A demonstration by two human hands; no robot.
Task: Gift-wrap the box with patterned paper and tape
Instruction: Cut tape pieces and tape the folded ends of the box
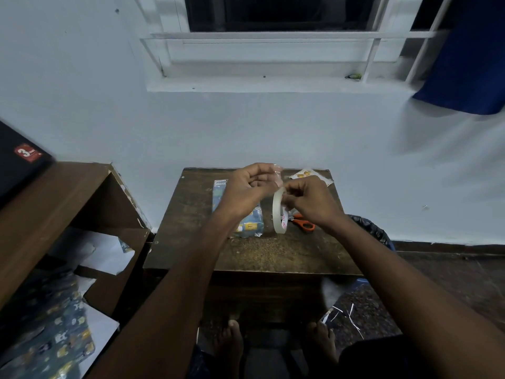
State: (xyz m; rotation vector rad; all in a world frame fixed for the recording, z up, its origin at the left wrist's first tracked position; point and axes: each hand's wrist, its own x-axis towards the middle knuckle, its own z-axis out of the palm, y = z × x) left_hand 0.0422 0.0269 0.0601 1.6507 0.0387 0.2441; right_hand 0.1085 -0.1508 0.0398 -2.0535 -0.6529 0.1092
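- Right hand (308, 199) pinching tape roll (279, 210), held upright above the table so the strip feeds off freely.
- Left hand (250, 187) pinching the clear free end (276, 175), drawn up and away, likely to measure a strip.
- Box (240, 212), already in patterned paper, flat on table (246, 255) beneath the left wrist, within reach for taping.
- Scissors (302, 222) just right of the roll, handy for cutting.

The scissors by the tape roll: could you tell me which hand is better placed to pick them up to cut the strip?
Probably the right hand. The scissors lie just below it, but it holds the tape roll; the left hand pinches the strip.
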